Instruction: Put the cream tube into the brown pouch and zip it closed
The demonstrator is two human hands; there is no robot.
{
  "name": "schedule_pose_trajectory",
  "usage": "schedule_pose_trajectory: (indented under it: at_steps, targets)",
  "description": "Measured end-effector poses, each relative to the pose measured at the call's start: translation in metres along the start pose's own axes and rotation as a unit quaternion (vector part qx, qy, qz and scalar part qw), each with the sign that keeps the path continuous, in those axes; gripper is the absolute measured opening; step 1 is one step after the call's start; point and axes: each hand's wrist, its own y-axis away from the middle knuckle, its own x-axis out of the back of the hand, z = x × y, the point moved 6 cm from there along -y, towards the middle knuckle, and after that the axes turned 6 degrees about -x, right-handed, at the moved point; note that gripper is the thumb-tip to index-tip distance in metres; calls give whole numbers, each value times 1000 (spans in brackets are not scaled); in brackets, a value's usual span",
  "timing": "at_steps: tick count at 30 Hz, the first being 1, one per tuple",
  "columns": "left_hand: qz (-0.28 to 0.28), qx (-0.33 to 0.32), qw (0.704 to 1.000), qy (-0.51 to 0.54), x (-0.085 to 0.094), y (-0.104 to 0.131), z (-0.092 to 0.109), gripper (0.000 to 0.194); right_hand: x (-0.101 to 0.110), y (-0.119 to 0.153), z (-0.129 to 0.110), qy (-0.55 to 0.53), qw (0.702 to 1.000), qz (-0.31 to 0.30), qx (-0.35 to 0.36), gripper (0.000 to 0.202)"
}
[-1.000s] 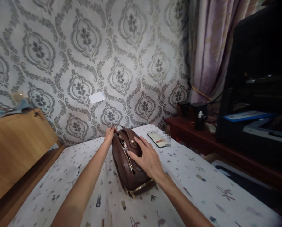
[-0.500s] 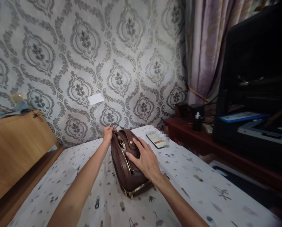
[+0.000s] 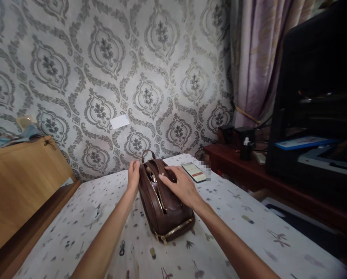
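A brown leather handbag [image 3: 177, 211] lies on the printed bedsheet with its top zipper [image 3: 158, 197] partly undone, leaving a dark gap along it. At the bag's far end a small carry loop [image 3: 148, 153] stands up. My left hand [image 3: 134, 175] is at the far left side of the bag, its fingers close together against or beside the leather; the fingertips are partly hidden. Spread over the upper right side, my right hand [image 3: 182, 184] rests with thumb and fingers apart near the strap and its gold stud.
A phone [image 3: 194, 173] with a lit screen lies on the bedsheet [image 3: 103, 201] right of the bag. A wooden headboard [image 3: 25, 186] borders the left. On the right stands a dark red cabinet [image 3: 234, 159] with a small bottle [image 3: 245, 149] and a large black screen. The patterned wall is behind.
My left hand has let go of the loop and come down along the bag's left side. The loop now stands free. My right hand has shifted slightly up the bag.
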Motion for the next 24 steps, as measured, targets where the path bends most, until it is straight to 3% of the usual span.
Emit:
schedule_pose_trajectory:
  at_steps: [4,7,12,17,24]
  targets:
    - [8,8,1000,-1,2,39,-3,53,-7,-30,-5,-9,998,-54,8,54]
    - [3,9,1000,5,-5,51,-3,57,-19,-40,-7,19,994,-105,12,50]
    - [6,13,1000,5,-17,50,-4,60,-22,-40,-8,38,993,-113,24,47]
    - [5,27,1000,0,-16,48,-3,58,-22,-38,-8,56,992,-114,29,46]
    - [-16,32,999,-3,-17,51,16,60,-21,-38,-16,96,987,-131,8,46]
